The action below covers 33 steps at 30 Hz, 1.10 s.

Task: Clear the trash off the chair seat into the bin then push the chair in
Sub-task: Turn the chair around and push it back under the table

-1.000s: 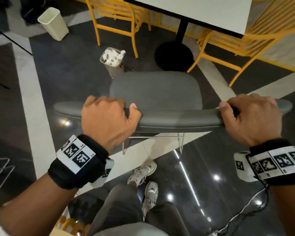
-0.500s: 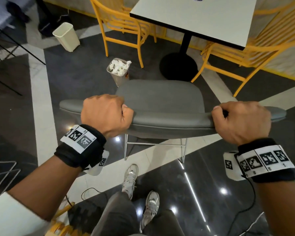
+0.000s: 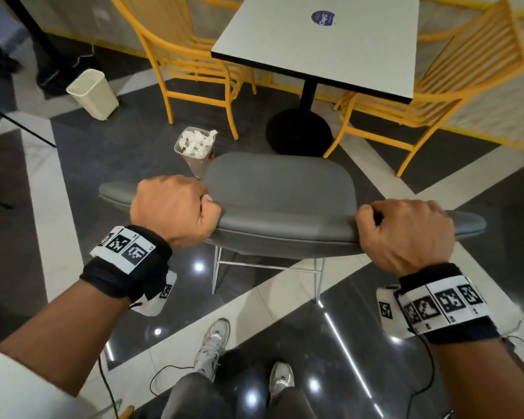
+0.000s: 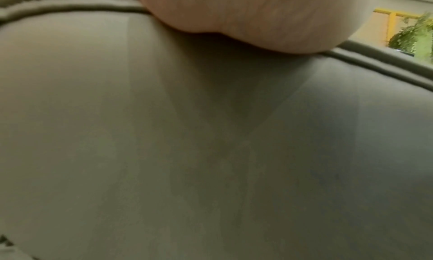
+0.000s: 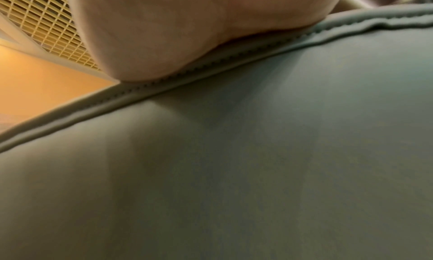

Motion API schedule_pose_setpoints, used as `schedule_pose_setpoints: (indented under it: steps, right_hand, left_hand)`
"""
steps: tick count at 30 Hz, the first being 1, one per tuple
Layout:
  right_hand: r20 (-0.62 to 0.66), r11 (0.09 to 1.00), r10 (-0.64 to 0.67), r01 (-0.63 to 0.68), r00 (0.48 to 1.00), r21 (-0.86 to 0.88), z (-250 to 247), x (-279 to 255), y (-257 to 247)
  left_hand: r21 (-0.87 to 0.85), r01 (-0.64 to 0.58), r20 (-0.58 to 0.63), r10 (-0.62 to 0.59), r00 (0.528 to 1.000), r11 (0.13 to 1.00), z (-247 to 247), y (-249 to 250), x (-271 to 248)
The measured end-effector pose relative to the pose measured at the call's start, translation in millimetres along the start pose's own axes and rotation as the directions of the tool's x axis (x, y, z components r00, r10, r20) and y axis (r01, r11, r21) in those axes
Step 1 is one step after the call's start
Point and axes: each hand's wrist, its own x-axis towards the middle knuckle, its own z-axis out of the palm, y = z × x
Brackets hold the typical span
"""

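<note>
My fingers on both sides curl behind the grey chair (image 3: 280, 189) backrest, out of sight. Front chair legs hidden under the seat. Bin (image 3: 195, 152) base behind seat. Wrist cams blurred, just upholstery.

The chair (image 3: 280, 189) is smooth matt grey upholstery with a stitched piped seam, on thin pale metal legs. The floor (image 3: 357, 343) is glossy polished tile. The bin (image 3: 194, 152) holds crumpled white paper
</note>
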Motion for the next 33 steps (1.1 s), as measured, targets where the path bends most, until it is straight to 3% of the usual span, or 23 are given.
schedule_pose_setpoints:
  steps: [11,21,33]
  right_hand:
    - [0.083,0.993,0.111,-0.107,0.99,-0.045,8.8,4.3,-85.7]
    - [0.024,0.988,0.148,-0.147,0.989,-0.046,9.3,15.0,-89.1]
    - [0.102,0.984,0.176,-0.171,0.979,-0.054,16.3,38.5,-78.1]
  left_hand:
    - [-0.028,-0.118,0.048,0.119,0.992,0.993,0.2,-91.5,41.1]
    - [-0.053,-0.104,0.121,0.109,0.987,0.993,3.8,-93.5,55.8]
    - [-0.061,-0.105,0.03,0.107,0.994,0.993,-1.3,-82.5,83.3]
